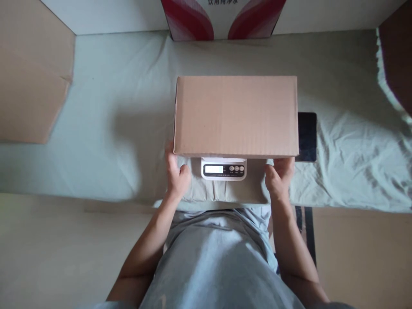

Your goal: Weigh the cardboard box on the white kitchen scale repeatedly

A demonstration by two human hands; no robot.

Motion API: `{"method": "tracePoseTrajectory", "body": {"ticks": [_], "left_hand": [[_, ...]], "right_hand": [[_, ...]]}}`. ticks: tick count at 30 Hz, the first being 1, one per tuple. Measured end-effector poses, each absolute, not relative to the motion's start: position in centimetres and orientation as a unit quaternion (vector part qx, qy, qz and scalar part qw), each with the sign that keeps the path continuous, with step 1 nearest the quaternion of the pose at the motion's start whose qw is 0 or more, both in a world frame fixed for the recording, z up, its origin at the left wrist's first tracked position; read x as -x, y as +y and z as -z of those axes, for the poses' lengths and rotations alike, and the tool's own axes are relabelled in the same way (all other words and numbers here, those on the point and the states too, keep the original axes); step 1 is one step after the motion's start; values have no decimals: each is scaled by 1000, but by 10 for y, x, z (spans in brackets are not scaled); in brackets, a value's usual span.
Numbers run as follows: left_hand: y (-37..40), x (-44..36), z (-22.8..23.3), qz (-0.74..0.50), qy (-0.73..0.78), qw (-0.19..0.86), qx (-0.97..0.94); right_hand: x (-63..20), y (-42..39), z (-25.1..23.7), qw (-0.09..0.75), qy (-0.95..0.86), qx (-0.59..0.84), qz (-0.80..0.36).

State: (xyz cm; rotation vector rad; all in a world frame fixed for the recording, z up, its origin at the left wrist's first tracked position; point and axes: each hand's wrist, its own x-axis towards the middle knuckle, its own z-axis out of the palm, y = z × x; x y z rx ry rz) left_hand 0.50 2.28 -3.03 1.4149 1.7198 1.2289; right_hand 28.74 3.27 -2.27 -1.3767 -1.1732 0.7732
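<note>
A closed brown cardboard box (236, 116) sits over a small white digital scale (223, 168), whose display and buttons stick out below the box's near edge. My left hand (176, 174) grips the box at its near left corner, fingers tucked under it. At the near right corner, my right hand (279, 176) holds the box the same way. Whether the box rests fully on the scale I cannot tell.
A pale cloth covers the table (112, 128). A dark flat phone-like slab (307, 136) lies just right of the box. A red-and-white carton (222, 19) stands at the back. Cardboard sheets lie at far left (28, 73) and top right (397, 51).
</note>
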Motion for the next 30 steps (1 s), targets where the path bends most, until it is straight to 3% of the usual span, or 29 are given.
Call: {"method": "tracePoseTrajectory", "body": {"ticks": [13,21,30], "left_hand": [[21,-3,54,-451,689,261,-503],[11,-8,2,-526,616,244,-533],[17,-35,-48,-508,600,279,-552]], "right_hand": [[-292,26,32,423,-526,703,-226],[-286,17,5,592,-476,576,-301],[-263,30,-34,589,-510,540,-319]]}}
